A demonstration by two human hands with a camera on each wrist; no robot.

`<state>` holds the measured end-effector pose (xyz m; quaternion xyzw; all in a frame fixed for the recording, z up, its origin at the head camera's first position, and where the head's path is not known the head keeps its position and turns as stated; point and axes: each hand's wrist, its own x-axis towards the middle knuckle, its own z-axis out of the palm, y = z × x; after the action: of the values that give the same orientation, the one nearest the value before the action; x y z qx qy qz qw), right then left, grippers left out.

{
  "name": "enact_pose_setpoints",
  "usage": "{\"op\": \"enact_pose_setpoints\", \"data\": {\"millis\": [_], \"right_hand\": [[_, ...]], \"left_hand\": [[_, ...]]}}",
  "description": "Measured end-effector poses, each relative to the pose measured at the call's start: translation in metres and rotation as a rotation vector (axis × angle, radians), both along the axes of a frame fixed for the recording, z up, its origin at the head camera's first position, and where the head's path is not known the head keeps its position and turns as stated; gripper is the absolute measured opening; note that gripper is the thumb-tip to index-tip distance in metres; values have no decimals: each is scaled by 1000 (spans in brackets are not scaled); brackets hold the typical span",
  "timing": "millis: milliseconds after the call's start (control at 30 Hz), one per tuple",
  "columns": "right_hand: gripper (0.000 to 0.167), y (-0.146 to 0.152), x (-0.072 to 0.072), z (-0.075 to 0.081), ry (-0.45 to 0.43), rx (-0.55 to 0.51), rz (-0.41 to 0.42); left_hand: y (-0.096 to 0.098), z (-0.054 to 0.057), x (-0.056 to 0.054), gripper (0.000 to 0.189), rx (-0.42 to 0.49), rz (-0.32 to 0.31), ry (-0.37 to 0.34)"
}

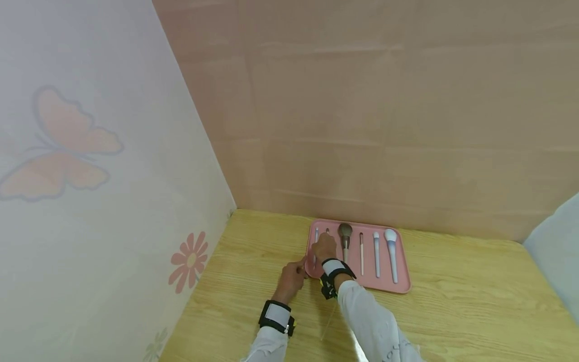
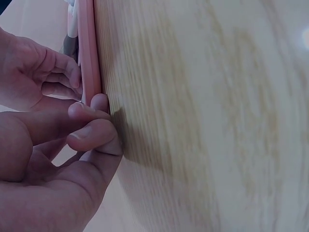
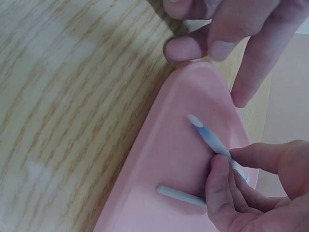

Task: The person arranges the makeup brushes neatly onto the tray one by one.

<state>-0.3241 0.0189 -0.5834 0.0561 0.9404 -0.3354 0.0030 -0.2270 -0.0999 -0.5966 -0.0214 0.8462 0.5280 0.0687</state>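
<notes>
A pink tray [image 1: 401, 269] lies on the table with several makeup brushes side by side in it. My right hand [image 1: 324, 246] is over the tray's left part. Its thumb and fingertips pinch a slim white-and-blue makeup brush [image 3: 208, 137], the leftmost one, which is tilted above the tray floor. Beside it, another pale brush handle [image 3: 179, 195] runs under the right fingers. My left hand [image 1: 291, 277] holds the tray's near left corner with curled fingers and thumb at the rim. The right hand hides part of both leftmost brushes.
Further right in the tray lie a big brown-haired brush [image 1: 345, 231], a thin brush [image 1: 362, 254], a slim white brush [image 1: 377, 255] and a large white-haired brush [image 1: 391, 251]. A tan-covered wall [image 1: 344, 125] stands behind the wooden table [image 1: 475, 301], a white patterned wall [image 1: 149, 166] at left.
</notes>
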Motion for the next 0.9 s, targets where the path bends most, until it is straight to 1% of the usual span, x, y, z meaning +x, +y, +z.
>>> {"op": "enact_pose_setpoints", "data": {"millis": [333, 533, 667, 767, 833, 900], "right_hand": [[14, -1, -3, 0, 16, 26, 14], [11, 1, -1, 3, -3, -13, 36], [10, 1, 1, 7, -24, -2, 39], [10, 0, 3, 10, -34, 11, 38], [10, 1, 3, 11, -28, 14, 46], [12, 2, 4, 11, -14, 40, 70]], "left_hand": [[-2, -1, -2, 41, 12, -3, 24], [-2, 2, -1, 42, 18, 9, -2], [-1, 3, 2, 42, 13, 13, -33], [-1, 3, 3, 43, 16, 13, -38], [-2, 3, 2, 43, 19, 12, -36], [-2, 3, 2, 44, 23, 11, -38]]}}
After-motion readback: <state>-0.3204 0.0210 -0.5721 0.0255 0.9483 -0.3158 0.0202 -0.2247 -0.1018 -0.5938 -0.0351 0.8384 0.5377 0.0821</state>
